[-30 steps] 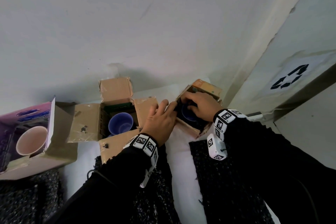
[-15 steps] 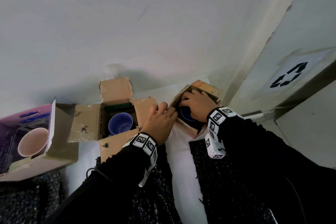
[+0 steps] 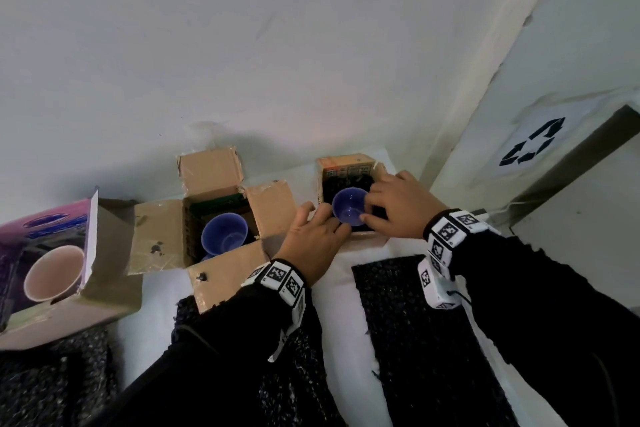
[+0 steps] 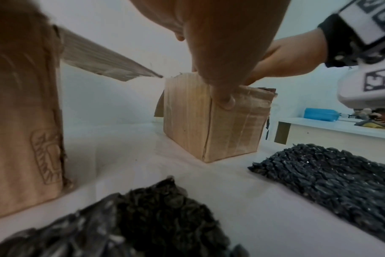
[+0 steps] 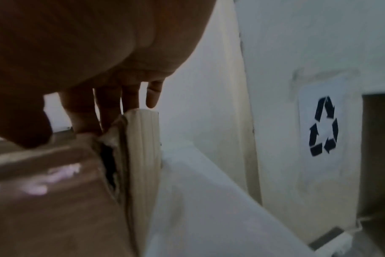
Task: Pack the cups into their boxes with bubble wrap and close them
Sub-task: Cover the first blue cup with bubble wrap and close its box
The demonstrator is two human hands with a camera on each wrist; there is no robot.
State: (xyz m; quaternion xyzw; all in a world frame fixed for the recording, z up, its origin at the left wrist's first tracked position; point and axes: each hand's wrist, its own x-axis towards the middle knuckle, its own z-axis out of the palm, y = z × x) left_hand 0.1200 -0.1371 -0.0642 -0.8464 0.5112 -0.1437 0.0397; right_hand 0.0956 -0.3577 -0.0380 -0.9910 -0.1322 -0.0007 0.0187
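Note:
A small cardboard box [image 3: 347,166] stands at the back right, lined with black bubble wrap, with a blue cup [image 3: 349,207] upright inside. My left hand [image 3: 317,236] grips the box's near-left corner; in the left wrist view its thumb [image 4: 226,101] presses on the box [image 4: 209,127]. My right hand [image 3: 396,208] lies over the box's right side with fingers fairly straight, touching the cup's right rim. In the right wrist view its fingers [image 5: 130,97] reach down behind a raised flap [image 5: 144,139]. A second blue cup [image 3: 224,233] sits in the open middle box [image 3: 159,232].
A purple box [image 3: 104,253] on its side at the left holds a pink cup [image 3: 53,272]. Black bubble wrap sheets [image 3: 415,322] [image 3: 52,378] lie on the white table near me. A wall stands right behind the boxes, and a recycling sign [image 3: 533,146] is at the right.
The small box has been turned from skewed to square. My right hand slid right off the cup, so the cup now shows. My left hand stayed at the box's near-left corner.

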